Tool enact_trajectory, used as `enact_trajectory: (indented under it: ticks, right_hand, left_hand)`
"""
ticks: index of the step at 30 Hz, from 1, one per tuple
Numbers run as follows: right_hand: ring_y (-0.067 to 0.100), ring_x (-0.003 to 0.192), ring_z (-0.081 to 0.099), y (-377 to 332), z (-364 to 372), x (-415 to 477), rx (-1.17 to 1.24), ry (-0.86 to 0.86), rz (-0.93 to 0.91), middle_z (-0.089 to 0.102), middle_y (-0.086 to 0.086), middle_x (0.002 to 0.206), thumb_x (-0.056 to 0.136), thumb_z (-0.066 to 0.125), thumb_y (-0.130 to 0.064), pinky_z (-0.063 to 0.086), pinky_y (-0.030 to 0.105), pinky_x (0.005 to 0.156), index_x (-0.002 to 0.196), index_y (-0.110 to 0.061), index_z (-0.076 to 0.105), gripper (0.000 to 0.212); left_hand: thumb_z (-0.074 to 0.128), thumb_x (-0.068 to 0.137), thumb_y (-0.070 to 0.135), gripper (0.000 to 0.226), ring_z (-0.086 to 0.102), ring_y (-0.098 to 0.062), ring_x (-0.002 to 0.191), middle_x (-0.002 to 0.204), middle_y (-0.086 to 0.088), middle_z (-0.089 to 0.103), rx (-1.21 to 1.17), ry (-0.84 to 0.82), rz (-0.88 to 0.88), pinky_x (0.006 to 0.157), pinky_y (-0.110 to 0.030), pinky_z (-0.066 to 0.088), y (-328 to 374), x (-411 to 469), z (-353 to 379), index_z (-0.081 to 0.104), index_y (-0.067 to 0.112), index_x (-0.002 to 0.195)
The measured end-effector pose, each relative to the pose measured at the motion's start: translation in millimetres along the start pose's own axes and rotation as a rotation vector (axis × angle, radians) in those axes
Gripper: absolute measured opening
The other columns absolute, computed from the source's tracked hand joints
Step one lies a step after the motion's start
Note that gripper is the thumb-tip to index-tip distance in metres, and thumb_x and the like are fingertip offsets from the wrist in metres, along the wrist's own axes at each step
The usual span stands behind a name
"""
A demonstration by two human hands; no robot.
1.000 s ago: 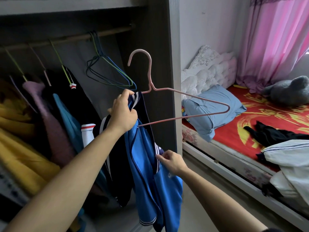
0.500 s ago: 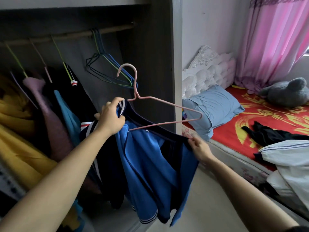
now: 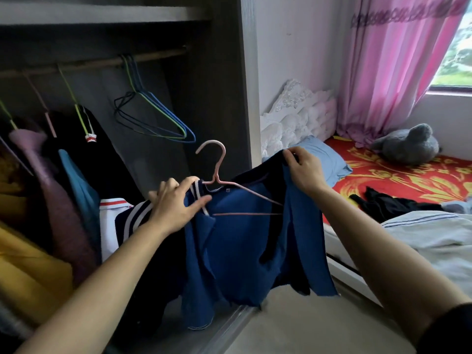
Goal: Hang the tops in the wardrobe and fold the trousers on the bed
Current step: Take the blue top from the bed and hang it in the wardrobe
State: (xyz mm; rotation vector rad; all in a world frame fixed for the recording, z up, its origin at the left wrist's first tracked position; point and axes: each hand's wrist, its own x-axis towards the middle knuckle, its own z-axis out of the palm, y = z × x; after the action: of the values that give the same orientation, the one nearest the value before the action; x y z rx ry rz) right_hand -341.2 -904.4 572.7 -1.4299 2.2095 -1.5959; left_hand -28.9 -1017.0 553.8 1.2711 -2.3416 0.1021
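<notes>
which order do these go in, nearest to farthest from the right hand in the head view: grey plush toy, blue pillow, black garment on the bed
From the right hand:
1. blue pillow, just behind the hand.
2. black garment, lower right on the red sheet.
3. grey plush toy, far right, by the pink curtain.

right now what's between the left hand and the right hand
In the head view, the pink hanger and the blue jacket stretch between the left hand and right hand.
</notes>
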Motion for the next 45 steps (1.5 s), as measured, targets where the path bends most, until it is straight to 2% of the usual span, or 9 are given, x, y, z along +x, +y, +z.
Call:
enact_trajectory:
  ticks: [3,12,17,23,28,31,36,39,45]
  right_hand:
    - [0.02,0.097,0.063,-15.5,-4.5,-1.5,-0.027,-0.001,-0.058,0.071,0.0,0.101,0.102,0.05,-0.038,0.049,0.038,0.087,0.108,-0.017,0.069,0.029]
    - [0.032,0.081,0.067,-36.5,-27.9,-22.9,-0.49,0.105,-0.501,0.072,0.003,0.095,0.102,0.051,-0.035,0.053,0.042,0.067,0.106,-0.019,0.075,0.029]
    - [0.035,0.088,0.065,-38.5,-27.8,-30.0,-0.737,-0.109,-0.418,0.068,0.009,0.098,0.105,0.044,-0.028,0.052,0.044,0.074,0.103,-0.01,0.07,0.032]
    - [0.032,0.07,0.066,-65.1,-16.8,-51.5,-0.201,0.247,-0.534,0.071,0.012,0.088,0.1,0.061,-0.024,0.056,0.042,0.065,0.105,-0.009,0.075,0.021]
    - [0.033,0.09,0.066,-43.9,10.2,-85.3,-0.27,-0.239,-0.213,0.072,0.009,0.094,0.09,0.066,-0.024,0.052,0.043,0.079,0.115,-0.018,0.061,0.026]
    - [0.03,0.077,0.061,-26.0,11.5,-99.6,-0.201,-0.282,-0.047,0.065,0.002,0.079,0.083,0.065,-0.017,0.05,0.042,0.071,0.097,-0.016,0.046,0.024]
    - [0.021,0.079,0.069,-37.7,9.6,-85.0,0.042,-0.308,0.062,0.072,0.001,0.085,0.085,0.069,-0.016,0.056,0.042,0.081,0.098,-0.017,0.054,0.02]
    - [0.015,0.087,0.072,-44.9,-6.9,-69.1,0.033,-0.474,-0.127,0.075,-0.003,0.095,0.09,0.07,-0.017,0.057,0.041,0.086,0.111,-0.018,0.068,0.021]
    - [0.02,0.108,0.052,-68.2,-33.2,-30.2,-0.482,-0.077,-0.626,0.058,0.002,0.12,0.101,0.052,-0.044,0.043,0.037,0.091,0.135,-0.025,0.058,0.04]
  left_hand:
    - [0.014,0.093,0.074,0.057,0.047,-0.027,0.109,0.104,-0.001,0.051,-0.091,-0.048,-0.002,0.088,-0.045,0.029,12.7,-6.2,9.5,0.044,0.047,0.133]
    - [0.046,0.102,0.035,0.031,0.057,-0.038,0.099,0.1,-0.016,0.063,-0.254,0.021,-0.119,0.081,-0.044,0.048,35.1,-8.1,18.8,0.062,0.018,0.122]
    - [0.049,0.1,0.042,0.033,0.059,-0.029,0.098,0.103,-0.006,0.064,-0.356,-0.032,-0.033,0.081,-0.04,0.049,52.6,-3.3,14.8,0.063,0.025,0.124]
    - [0.05,0.099,0.048,0.033,0.063,-0.018,0.106,0.113,0.006,0.069,-0.52,-0.315,0.048,0.09,-0.041,0.052,61.5,-11.2,29.1,0.063,0.035,0.126]
    - [0.055,0.095,0.05,0.022,0.066,-0.009,0.08,0.085,0.015,0.071,-0.588,0.049,-0.081,0.067,-0.031,0.05,57.0,-3.8,28.2,0.068,0.034,0.1]
    - [0.062,0.09,0.052,0.008,0.06,0.004,0.06,0.071,0.026,0.068,-0.758,0.107,-0.083,0.056,-0.023,0.044,50.3,0.9,24.1,0.066,0.045,0.089]
    - [0.068,0.085,0.05,0.01,0.069,0.002,0.08,0.089,0.017,0.074,-1.027,0.109,0.026,0.069,-0.011,0.05,55.6,10.9,6.2,0.07,0.047,0.095]
    - [0.069,0.087,0.044,0.008,0.069,0.0,0.078,0.089,0.013,0.075,-1.084,0.114,0.014,0.07,-0.014,0.052,53.0,17.3,-2.5,0.072,0.043,0.094]
    - [0.07,0.085,0.046,0.013,0.061,-0.018,0.074,0.088,-0.016,0.073,-1.12,0.08,0.037,0.072,-0.034,0.051,55.8,22.2,-19.1,0.072,0.04,0.097]
